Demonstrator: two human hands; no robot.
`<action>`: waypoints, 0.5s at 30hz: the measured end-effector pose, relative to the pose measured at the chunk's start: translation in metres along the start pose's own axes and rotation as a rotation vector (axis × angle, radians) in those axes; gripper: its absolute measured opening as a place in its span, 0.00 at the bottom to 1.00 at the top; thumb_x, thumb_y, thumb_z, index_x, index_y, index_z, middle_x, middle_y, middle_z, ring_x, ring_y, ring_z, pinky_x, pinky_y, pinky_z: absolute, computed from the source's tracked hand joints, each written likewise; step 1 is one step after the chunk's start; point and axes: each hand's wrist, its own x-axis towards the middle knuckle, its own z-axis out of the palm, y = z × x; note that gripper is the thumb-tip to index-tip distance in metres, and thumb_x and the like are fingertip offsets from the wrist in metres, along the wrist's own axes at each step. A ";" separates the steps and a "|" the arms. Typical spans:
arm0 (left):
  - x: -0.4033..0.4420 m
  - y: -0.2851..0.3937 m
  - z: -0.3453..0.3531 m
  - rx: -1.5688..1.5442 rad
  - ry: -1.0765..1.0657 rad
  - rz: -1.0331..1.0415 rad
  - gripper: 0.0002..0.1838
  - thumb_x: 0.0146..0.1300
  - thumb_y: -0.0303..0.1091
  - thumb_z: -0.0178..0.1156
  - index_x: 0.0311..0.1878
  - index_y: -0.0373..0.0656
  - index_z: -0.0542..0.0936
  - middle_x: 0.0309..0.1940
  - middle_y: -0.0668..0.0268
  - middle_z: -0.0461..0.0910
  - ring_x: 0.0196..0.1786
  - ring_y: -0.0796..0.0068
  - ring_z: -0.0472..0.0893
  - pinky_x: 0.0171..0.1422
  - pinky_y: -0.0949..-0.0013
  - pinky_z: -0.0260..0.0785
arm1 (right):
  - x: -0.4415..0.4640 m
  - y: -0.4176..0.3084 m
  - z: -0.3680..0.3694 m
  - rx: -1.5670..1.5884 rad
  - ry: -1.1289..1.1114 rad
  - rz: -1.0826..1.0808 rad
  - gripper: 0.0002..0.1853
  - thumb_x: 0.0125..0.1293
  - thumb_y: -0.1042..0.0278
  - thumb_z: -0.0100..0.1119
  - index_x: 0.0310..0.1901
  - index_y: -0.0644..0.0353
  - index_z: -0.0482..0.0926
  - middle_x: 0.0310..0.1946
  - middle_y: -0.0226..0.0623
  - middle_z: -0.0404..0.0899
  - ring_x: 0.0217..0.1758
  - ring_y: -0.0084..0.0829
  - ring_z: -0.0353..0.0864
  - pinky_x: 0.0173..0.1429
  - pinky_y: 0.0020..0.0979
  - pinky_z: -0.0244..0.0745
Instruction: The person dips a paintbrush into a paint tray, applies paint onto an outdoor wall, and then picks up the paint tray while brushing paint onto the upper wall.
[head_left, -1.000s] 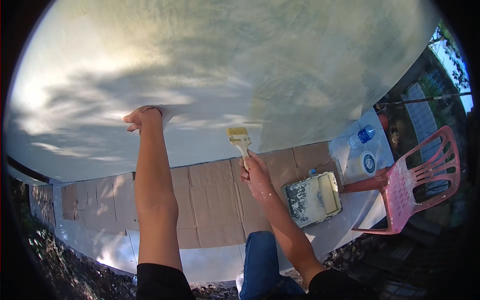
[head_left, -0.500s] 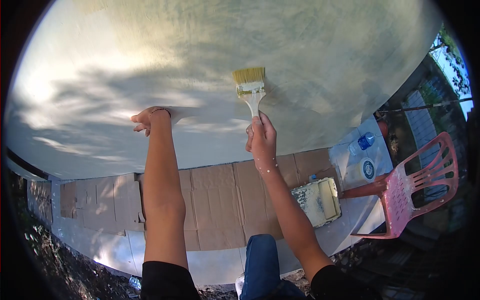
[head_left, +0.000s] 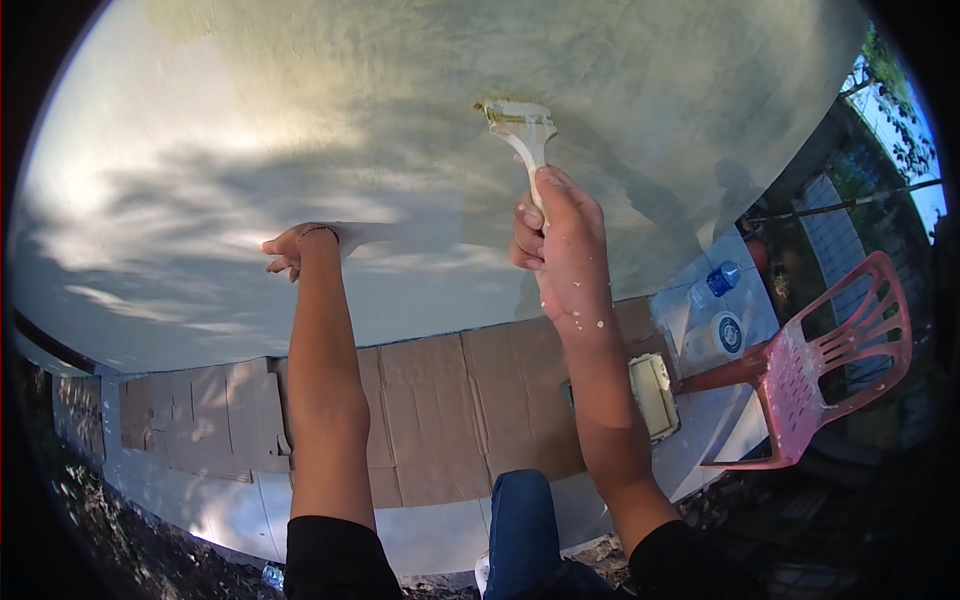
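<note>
Head view: I see the right hand (head_left: 566, 238), its fingers curled snugly round the handle of a wide, flat paint brush with yellow bristles (head_left: 534, 148). The brush sticks up just above those fingers. It has gone higher up the smooth, pale grey-green wall (head_left: 330, 95), and its bristles, which looked long before, now look short and seem pushed against it. So I think the brush is really working there now. The left hand (head_left: 299, 249) has loose, part-open fingers that seem to lean on the wall, holding nothing I can see. Well below the right fingers lie flat brown cardboard sheets (head_left: 430, 420) and a pale, paint-splashed tray (head_left: 655, 398).
</note>
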 end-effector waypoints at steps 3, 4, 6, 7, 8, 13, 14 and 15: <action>0.000 0.001 0.001 -0.035 -0.009 -0.004 0.38 0.69 0.68 0.28 0.79 0.66 0.46 0.81 0.60 0.36 0.81 0.50 0.38 0.83 0.39 0.34 | -0.003 -0.031 0.010 -0.003 -0.049 -0.178 0.15 0.77 0.59 0.45 0.52 0.61 0.75 0.19 0.23 0.62 0.14 0.13 0.51 0.19 0.23 0.51; -0.001 0.001 0.001 -0.056 -0.018 -0.006 0.38 0.69 0.68 0.28 0.79 0.66 0.46 0.81 0.60 0.36 0.81 0.50 0.38 0.83 0.39 0.34 | -0.001 -0.023 0.006 -0.018 -0.032 -0.137 0.16 0.77 0.58 0.45 0.54 0.61 0.75 0.19 0.23 0.62 0.14 0.13 0.51 0.19 0.23 0.51; 0.000 0.000 0.002 -0.018 -0.001 0.003 0.38 0.69 0.68 0.28 0.79 0.66 0.46 0.81 0.60 0.36 0.81 0.50 0.38 0.83 0.39 0.34 | 0.012 0.020 -0.016 -0.047 -0.003 -0.052 0.19 0.77 0.56 0.45 0.58 0.60 0.74 0.19 0.24 0.62 0.13 0.13 0.51 0.18 0.22 0.51; 0.000 0.000 0.002 -0.001 0.010 0.007 0.38 0.69 0.68 0.28 0.79 0.66 0.47 0.81 0.60 0.36 0.81 0.50 0.38 0.82 0.39 0.34 | 0.016 0.057 -0.031 -0.069 0.047 0.044 0.18 0.77 0.56 0.45 0.56 0.59 0.75 0.18 0.22 0.60 0.13 0.13 0.51 0.18 0.22 0.51; 0.000 0.000 0.000 -0.001 0.005 0.003 0.38 0.69 0.68 0.28 0.79 0.66 0.47 0.81 0.60 0.36 0.81 0.49 0.38 0.82 0.39 0.34 | 0.014 0.104 -0.048 -0.089 0.101 0.141 0.17 0.78 0.56 0.44 0.55 0.58 0.75 0.17 0.21 0.58 0.13 0.13 0.51 0.17 0.21 0.50; 0.003 0.000 0.003 0.003 -0.010 0.021 0.38 0.70 0.68 0.28 0.79 0.66 0.47 0.81 0.60 0.37 0.81 0.49 0.40 0.82 0.39 0.35 | -0.031 0.328 -0.168 -0.290 0.552 0.731 0.18 0.69 0.54 0.53 0.50 0.62 0.76 0.23 0.29 0.65 0.16 0.19 0.60 0.19 0.25 0.57; 0.009 -0.003 0.009 0.005 -0.012 0.040 0.38 0.70 0.68 0.28 0.79 0.66 0.47 0.81 0.61 0.37 0.81 0.49 0.40 0.82 0.39 0.35 | -0.024 0.323 -0.172 -0.243 0.508 0.724 0.18 0.70 0.55 0.52 0.49 0.62 0.76 0.22 0.28 0.65 0.16 0.19 0.59 0.19 0.25 0.57; 0.032 -0.011 0.022 0.003 -0.009 0.076 0.37 0.70 0.67 0.28 0.79 0.66 0.46 0.81 0.61 0.37 0.81 0.50 0.40 0.83 0.40 0.36 | -0.018 0.313 -0.175 -0.198 0.459 0.722 0.17 0.70 0.55 0.52 0.49 0.62 0.76 0.22 0.27 0.64 0.16 0.18 0.58 0.19 0.25 0.57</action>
